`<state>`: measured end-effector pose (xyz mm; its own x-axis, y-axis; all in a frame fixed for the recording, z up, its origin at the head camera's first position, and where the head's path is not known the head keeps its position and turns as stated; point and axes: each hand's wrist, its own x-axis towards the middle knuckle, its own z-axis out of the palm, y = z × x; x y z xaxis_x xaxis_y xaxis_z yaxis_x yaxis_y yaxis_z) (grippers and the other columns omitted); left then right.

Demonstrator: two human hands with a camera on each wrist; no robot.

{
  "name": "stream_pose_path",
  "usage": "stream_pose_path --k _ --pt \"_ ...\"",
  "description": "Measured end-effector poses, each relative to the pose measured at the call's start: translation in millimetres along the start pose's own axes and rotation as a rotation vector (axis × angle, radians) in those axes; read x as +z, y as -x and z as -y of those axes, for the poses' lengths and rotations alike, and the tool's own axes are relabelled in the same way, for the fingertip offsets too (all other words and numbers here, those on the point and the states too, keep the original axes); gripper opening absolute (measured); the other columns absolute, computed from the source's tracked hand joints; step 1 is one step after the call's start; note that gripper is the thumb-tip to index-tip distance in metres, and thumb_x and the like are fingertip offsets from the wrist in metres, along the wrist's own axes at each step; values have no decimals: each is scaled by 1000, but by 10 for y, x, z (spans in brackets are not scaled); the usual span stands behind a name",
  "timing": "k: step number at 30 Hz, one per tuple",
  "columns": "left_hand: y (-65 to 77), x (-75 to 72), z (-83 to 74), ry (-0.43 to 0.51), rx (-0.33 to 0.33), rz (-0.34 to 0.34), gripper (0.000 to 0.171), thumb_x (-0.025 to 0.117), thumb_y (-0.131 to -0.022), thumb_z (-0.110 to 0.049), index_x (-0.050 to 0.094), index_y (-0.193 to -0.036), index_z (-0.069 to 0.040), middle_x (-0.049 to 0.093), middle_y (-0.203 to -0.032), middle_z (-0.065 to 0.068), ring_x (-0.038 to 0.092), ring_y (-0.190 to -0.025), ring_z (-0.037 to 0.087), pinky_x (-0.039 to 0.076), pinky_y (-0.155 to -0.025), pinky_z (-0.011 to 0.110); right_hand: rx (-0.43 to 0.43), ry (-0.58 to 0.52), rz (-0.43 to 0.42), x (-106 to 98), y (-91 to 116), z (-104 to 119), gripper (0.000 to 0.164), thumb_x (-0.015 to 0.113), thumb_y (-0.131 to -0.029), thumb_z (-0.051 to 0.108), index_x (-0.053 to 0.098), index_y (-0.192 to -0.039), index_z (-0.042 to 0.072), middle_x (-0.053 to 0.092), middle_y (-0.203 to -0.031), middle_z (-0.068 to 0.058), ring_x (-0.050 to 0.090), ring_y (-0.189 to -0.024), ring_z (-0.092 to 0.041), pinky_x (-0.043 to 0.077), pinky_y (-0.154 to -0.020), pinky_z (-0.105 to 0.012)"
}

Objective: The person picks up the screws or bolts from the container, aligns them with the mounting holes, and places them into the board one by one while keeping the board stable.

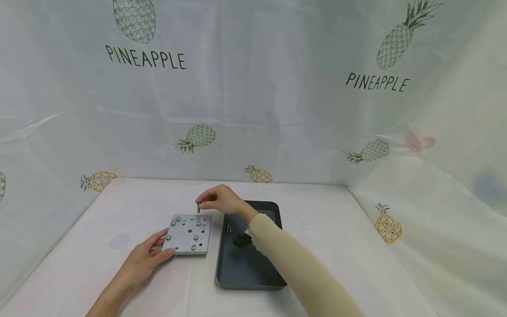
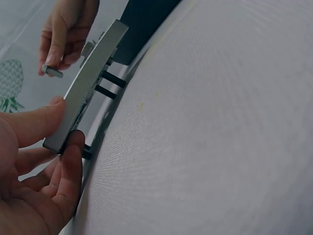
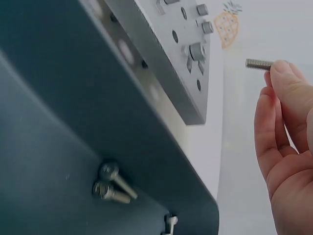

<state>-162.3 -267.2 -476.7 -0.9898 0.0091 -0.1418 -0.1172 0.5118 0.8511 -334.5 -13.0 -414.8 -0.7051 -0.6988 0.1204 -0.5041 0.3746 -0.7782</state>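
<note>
A silver metal plate (image 1: 184, 242) with several holes and socket-head screws stands on the table, raised on dark screw shanks seen in the left wrist view. My left hand (image 1: 143, 259) grips its left edge, thumb on top (image 2: 36, 122) and fingers beneath. Over the plate's far right corner, my right hand (image 1: 222, 200) pinches a screw (image 3: 258, 64) by its head between thumb and fingertips. In the head view the threaded end points down, apart from the plate.
A dark grey tray (image 1: 249, 281) sits right of the plate, under the right forearm. Inside lie loose screws (image 3: 115, 182) and a black object (image 1: 242, 240) that I cannot identify. A white cloth printed with pineapples covers the table and hangs behind.
</note>
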Motion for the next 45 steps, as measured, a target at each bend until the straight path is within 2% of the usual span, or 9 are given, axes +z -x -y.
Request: stream_pose_path --k 2,9,16,24,38,45 --pt "8 2 -7 -2 -1 0 87 76 -98 -45 35 -166 -8 52 -152 27 67 -117 21 51 -99 39 2 8 -3 43 -31 2 21 78 -99 21 82 -118 13 78 -108 13 69 -96 -1 54 -87 -21" --pt "29 10 -23 2 8 -1 86 76 -99 -44 35 -165 -7 52 -152 29 68 -117 23 49 -104 49 7 1 -4 130 -85 39 22 79 -98 21 82 -118 12 78 -109 13 68 -96 0 54 -88 -20" --pt "20 -2 -25 -1 6 -4 87 77 -98 -44 36 -165 -7 51 -152 28 68 -117 22 52 -96 33 26 4 4 173 -97 61 23 78 -99 22 81 -118 12 78 -111 13 68 -97 2 53 -89 -20" --pt "19 8 -21 -11 3 -8 87 76 -99 -46 35 -166 -8 51 -153 29 66 -122 27 49 -105 50 29 0 16 243 -97 -14 16 79 -98 22 83 -113 19 78 -109 14 67 -94 1 53 -86 -19" --pt "21 -4 -35 -8 6 -5 87 76 -99 -43 35 -165 -6 51 -152 30 68 -119 25 51 -102 46 17 42 32 338 -113 -47 14 79 -98 18 83 -111 17 78 -100 12 66 -86 1 53 -81 -17" --pt "30 -1 -60 -9 3 -3 87 76 -99 -43 34 -166 -6 51 -152 30 68 -120 26 48 -105 51 10 68 44 364 -128 -80 14 80 -96 18 83 -110 17 78 -99 11 66 -84 2 53 -79 -17"
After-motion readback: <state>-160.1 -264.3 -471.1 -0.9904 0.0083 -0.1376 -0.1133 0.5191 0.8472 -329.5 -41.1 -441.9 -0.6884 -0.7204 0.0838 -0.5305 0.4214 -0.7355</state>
